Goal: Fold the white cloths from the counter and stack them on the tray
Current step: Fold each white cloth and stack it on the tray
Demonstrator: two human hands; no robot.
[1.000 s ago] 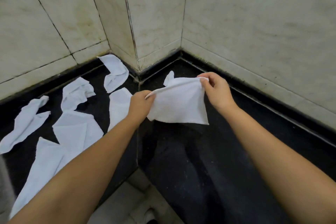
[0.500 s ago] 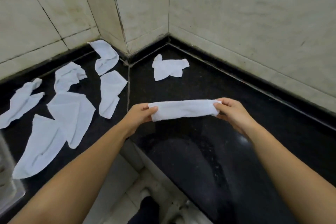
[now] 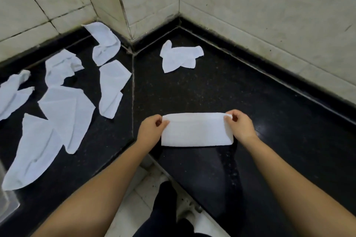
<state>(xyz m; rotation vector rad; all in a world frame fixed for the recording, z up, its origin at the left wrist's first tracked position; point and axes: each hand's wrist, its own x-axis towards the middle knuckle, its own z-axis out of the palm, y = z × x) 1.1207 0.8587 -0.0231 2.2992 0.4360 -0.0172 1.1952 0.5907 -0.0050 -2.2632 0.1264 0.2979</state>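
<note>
Head view: folded cloth [image 3: 196,130] now lies lower on counter [image 3: 221,90].

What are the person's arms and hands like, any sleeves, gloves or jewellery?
Both forearms are bare as far as the view shows, with no sleeves. The left hand and right hand wear no gloves, and no rings, watch or bracelets show.

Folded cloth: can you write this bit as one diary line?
step: folding | left hand, right hand: pinching folded cloth ends | on counter
</note>
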